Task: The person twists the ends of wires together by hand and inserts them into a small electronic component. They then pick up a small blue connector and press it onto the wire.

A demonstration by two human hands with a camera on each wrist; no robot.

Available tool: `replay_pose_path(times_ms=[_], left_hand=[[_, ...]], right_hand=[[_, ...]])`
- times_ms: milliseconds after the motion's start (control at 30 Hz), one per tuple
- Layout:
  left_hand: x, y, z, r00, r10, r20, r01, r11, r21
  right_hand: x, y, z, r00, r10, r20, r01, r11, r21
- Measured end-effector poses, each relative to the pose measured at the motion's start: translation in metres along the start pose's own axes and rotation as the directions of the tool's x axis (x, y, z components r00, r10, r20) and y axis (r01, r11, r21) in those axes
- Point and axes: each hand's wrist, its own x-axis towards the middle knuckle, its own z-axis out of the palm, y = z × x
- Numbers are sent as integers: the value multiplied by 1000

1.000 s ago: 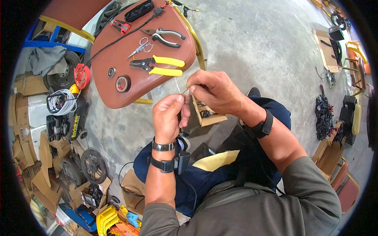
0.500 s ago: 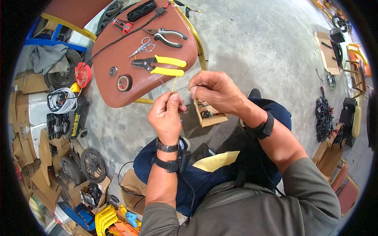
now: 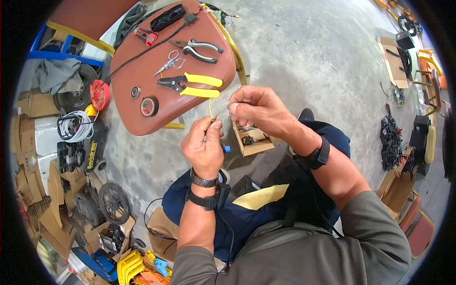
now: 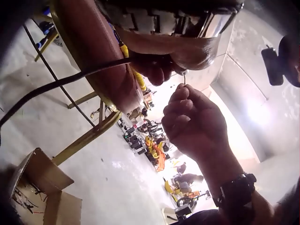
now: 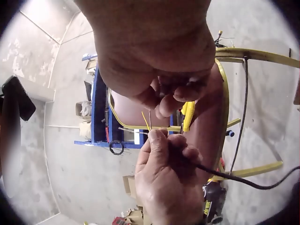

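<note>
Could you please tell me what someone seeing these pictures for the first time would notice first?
The two hands meet at the centre: the left hand and the right hand both pinch a thin yellow wire. Just beyond them, a brown padded chair seat carries yellow-handled pliers, small silver scissors and a roll of black tape.

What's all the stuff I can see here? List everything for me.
yellow wire: one, thin, pinched between both hands
wire stripper: one, yellow handles, on brown seat
pliers: one, grey and black, same seat
scissors: one, silver, same seat
tape roll: one, black, seat's near edge
cardboard box: one, tan, on floor below hands
left hand: grip on wire
right hand: grip on wire
</note>
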Motion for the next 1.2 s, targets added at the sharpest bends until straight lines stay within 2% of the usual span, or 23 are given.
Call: replay_pose_path(times_ms=[267, 367, 767, 1200], left_hand=[[3, -3, -2, 993, 67, 97, -73, 995, 63], [4, -1, 1, 993, 65, 100, -68, 997, 28], [16, 2, 1, 952, 207, 225, -256, 942, 218], [23, -1, 3, 950, 178, 257, -237, 946, 220]], right_hand=[[2, -4, -5, 999, 23, -30, -22, 999, 25], [1, -5, -7, 999, 34, -30, -33, 999, 42], [8, -3, -14, 999, 25, -26, -22, 995, 100], [16, -2, -19, 998, 56, -26, -55, 998, 28]])
